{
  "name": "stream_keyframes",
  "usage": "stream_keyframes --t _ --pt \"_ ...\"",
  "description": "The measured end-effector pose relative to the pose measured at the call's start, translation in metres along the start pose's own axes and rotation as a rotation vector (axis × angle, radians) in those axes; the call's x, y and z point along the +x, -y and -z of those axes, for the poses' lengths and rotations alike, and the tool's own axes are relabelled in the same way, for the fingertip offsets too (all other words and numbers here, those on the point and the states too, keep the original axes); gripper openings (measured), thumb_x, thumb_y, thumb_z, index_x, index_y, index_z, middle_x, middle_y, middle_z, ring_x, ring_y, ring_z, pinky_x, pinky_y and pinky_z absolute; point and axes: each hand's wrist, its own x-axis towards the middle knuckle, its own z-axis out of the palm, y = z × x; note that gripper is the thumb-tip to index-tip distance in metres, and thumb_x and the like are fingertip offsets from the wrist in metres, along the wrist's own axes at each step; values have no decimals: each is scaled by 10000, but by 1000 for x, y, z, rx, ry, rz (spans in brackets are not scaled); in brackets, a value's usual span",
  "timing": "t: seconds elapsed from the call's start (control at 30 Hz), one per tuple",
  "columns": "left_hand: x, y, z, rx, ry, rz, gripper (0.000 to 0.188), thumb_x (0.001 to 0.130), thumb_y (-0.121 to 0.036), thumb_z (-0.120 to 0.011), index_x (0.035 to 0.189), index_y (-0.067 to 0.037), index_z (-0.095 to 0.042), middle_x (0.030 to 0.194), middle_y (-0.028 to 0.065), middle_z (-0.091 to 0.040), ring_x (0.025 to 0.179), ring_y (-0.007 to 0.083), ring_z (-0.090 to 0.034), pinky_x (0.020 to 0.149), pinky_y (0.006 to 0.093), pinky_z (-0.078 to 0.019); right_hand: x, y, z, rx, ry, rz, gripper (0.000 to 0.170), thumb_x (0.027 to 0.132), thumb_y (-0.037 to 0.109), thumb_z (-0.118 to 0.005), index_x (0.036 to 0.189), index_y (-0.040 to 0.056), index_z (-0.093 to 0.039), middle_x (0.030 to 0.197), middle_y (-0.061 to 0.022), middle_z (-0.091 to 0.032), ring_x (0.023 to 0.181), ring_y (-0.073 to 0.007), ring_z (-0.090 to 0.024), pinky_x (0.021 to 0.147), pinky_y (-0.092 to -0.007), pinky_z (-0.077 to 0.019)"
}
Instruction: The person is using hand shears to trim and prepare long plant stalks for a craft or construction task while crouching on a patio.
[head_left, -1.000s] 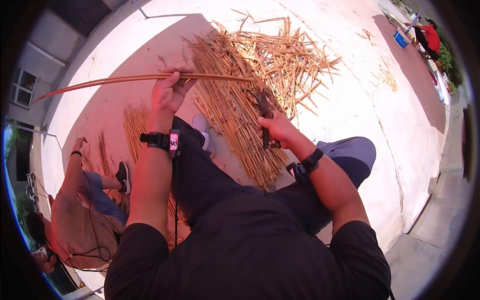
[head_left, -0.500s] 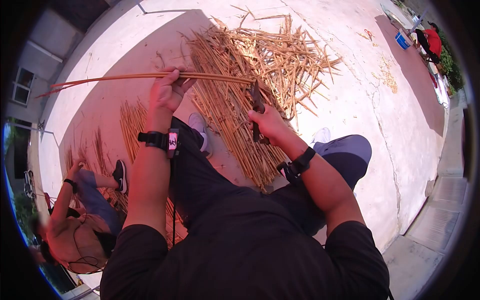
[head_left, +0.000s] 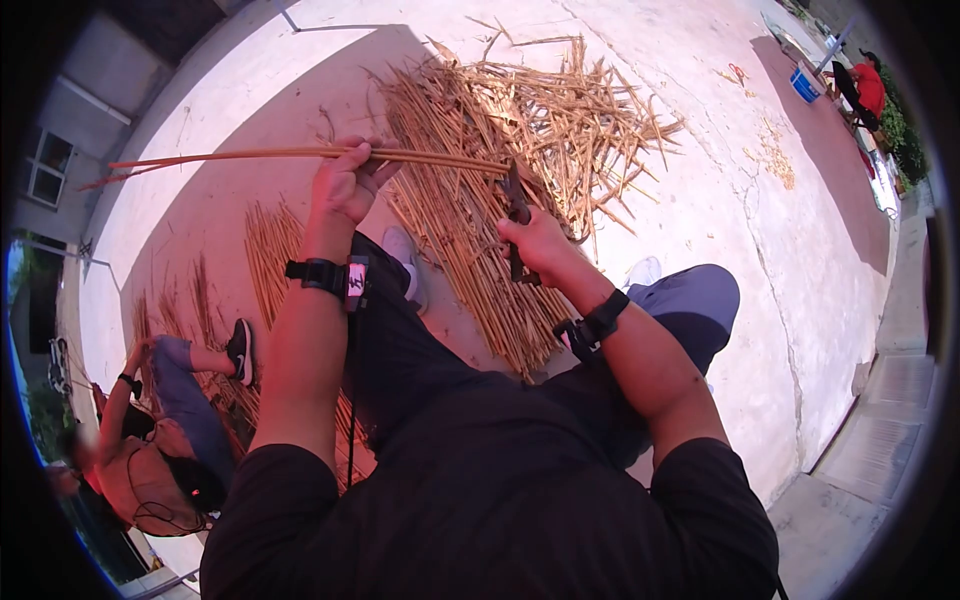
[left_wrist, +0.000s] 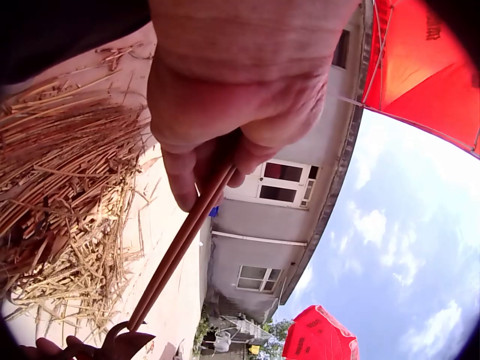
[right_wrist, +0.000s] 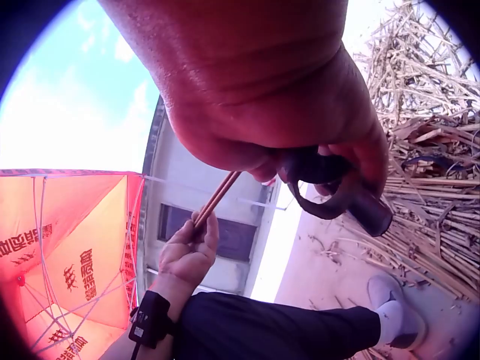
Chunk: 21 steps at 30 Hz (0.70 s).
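Between the left hand (head_left: 345, 185) and the right hand (head_left: 540, 245) lies a gap of open air, barred along its far side by the sticks (head_left: 440, 157), which run from the left grip to the blades of the shears (head_left: 516, 205). A hand could pass on the body side of them, above the pile (head_left: 470, 260). Outward of the left grip, their long tails block a straight crossing. The left leg (head_left: 385, 310) and shoe (head_left: 400, 248) fill the space below and bodyward of that grip; the right knee (head_left: 705, 300) stands bodyward and outward of the right grip. Outward and beyond the right grip, bare ground (head_left: 700, 190) leaves wide room
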Motion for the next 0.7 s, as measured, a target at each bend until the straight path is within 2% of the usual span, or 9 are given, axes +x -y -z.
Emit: stream_keyframes --t 0.27,0.33,0.6,0.7 --pt "0 1 -3 13 -5 -1 120 951 12 -588 997 -95 -617 1047 129 -709 1132 387 -665 1019 616 -512 1 4 -2 -39 -2 -10 160 987 193 -640 937 58 -569 771 -14 -608 650 -134 -613 589 -314 -504" --pt "1 2 -4 -12 6 3 143 934 51 -590 1003 -74 -593 1020 151 -701 1109 407 -672 974 636 -535 1 5 -3 -19 -1 -19 160 989 194 -639 935 61 -569 769 -14 -606 650 -134 -613 587 -314 -502" --pt "1 6 -7 -13 -6 -1 133 936 43 -588 991 -78 -602 1040 154 -704 1115 407 -671 996 638 -523 3 5 -4 33 -10 -23 161 995 206 -631 940 68 -571 774 -17 -608 656 -138 -620 587 -311 -504" --pt "2 8 -8 -7 3 -8 125 944 30 -580 979 -87 -608 1057 159 -703 1109 402 -674 1013 632 -516 6 -2 -6 59 -30 12 188 965 213 -664 969 58 -557 777 -14 -585 599 -124 -576 549 -308 -476"
